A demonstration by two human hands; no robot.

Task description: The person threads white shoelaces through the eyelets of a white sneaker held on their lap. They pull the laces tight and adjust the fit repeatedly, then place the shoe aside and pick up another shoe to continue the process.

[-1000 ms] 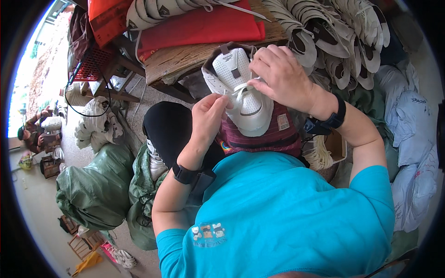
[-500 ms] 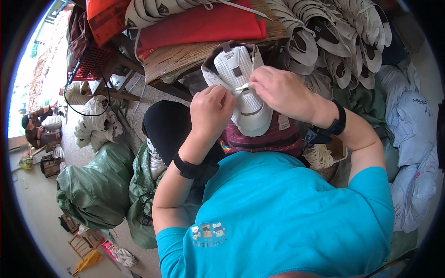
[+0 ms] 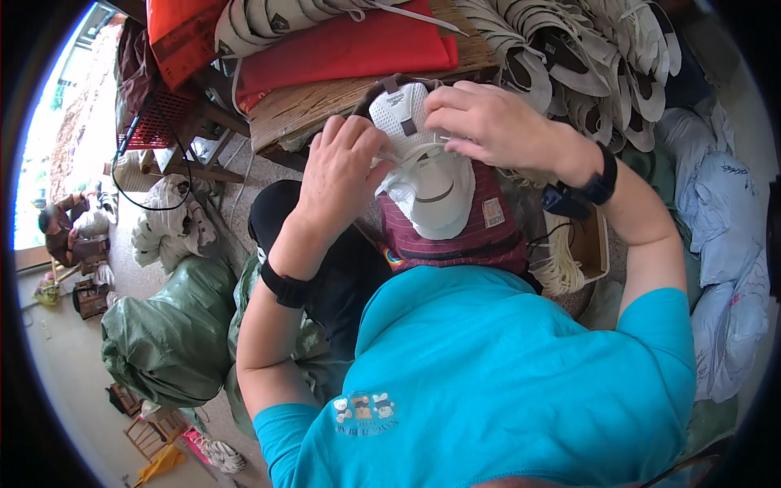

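A white shoe upper with a mesh tongue rests over my lap, on maroon striped cloth, its toe end toward me. A thin white shoelace crosses the upper at the foot of the tongue. On its left side my left hand has thumb and fingers closed on the lace. My right hand, opposite, pinches the lace between thumb and bent fingers; it covers part of the upper's right side. Both wrists wear black bands.
Beyond the upper stands a wooden table with red cloth and stacked uppers. Several more uppers hang at the right. A bundle of pale laces lies by my right side. Green sacks stand left, white bags right. Another person sits far left.
My hands have moved up and slightly apart, the left hand turning and its fingers lifting. The lace now spans between them more loosely, and the upper has shifted slightly left.
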